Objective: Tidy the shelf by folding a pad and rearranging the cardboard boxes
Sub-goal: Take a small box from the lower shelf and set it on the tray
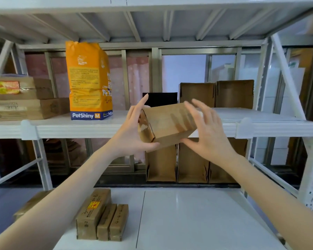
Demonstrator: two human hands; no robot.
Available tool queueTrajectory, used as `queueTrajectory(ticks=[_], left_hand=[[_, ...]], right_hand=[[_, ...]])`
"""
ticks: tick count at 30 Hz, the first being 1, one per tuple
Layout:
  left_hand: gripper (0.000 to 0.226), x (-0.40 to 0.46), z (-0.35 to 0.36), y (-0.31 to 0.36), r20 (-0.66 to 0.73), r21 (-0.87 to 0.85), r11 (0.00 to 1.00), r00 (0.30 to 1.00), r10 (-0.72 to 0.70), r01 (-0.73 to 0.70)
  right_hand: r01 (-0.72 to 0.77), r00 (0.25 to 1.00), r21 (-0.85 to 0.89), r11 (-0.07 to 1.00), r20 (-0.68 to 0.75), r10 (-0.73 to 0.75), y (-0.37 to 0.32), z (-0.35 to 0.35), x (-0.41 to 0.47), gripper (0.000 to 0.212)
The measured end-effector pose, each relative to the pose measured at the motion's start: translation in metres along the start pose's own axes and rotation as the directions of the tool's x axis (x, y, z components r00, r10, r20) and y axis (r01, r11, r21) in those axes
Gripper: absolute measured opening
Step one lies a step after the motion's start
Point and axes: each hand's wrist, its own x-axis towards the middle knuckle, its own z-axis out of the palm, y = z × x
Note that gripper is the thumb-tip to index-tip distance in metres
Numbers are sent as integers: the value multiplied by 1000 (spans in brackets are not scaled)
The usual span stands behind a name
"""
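A small brown cardboard box (167, 123) hangs tilted in front of the middle shelf's edge (98, 129). My left hand (134, 129) grips its left end, thumb under the bottom corner. My right hand (204, 130) is at its right end with fingers spread, thumb touching the lower edge. Two open cardboard boxes (217, 94) stand upright at the back right of the middle shelf. An orange PetShiny pad bag (89, 82) stands upright on that shelf to the left. Behind the held box a black item (161, 99) shows partly.
Two stacked flat cardboard boxes (23, 100) lie at the far left of the middle shelf. Below, upright open boxes (188, 165) stand at the back of the lower shelf (188, 217), and three narrow boxes (101, 217) sit at its front left. White metal uprights frame both sides.
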Motion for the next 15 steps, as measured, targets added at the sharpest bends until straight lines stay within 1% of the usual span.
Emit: queueTrajectory(ticks=[1, 3, 4, 5, 6, 7, 9, 13, 15], left_hand=[[118, -1, -1, -2, 9, -5, 1000, 1000, -2, 2], [119, -1, 0, -5, 11, -19, 1000, 1000, -2, 2], [119, -1, 0, -7, 8, -27, 1000, 1000, 1, 0], [119, -1, 1, -9, 7, -36, 999, 1000, 6, -5], [119, 0, 2, -10, 9, -43, 999, 1000, 11, -11], [119, 1, 2, -12, 11, -45, 999, 1000, 15, -15], [117, 3, 3, -14, 4, -38, 999, 1000, 21, -21], [113, 7, 0, -19, -21, -58, 998, 1000, 18, -19], [113, 8, -1, -24, -31, -51, 999, 1000, 7, -8]], right_hand=[[-88, 996, 94, 992, 31, 86, 5, -3, 3, 103], [-255, 964, 302, 919, 158, 216, 13, -6, 8, 111], [-312, 942, 365, 877, 241, 234, 16, -7, 9, 113], [-339, 923, 391, 856, 312, 224, 17, -7, 8, 110], [-340, 915, 401, 851, 352, 199, 16, -7, 7, 103], [-331, 914, 409, 850, 362, 181, 16, -6, 5, 96], [-320, 926, 436, 841, 334, 178, 15, -4, 4, 86], [-313, 945, 457, 832, 242, 222, 13, 0, 5, 89], [-289, 955, 462, 838, 206, 215, 13, 0, 7, 90]])
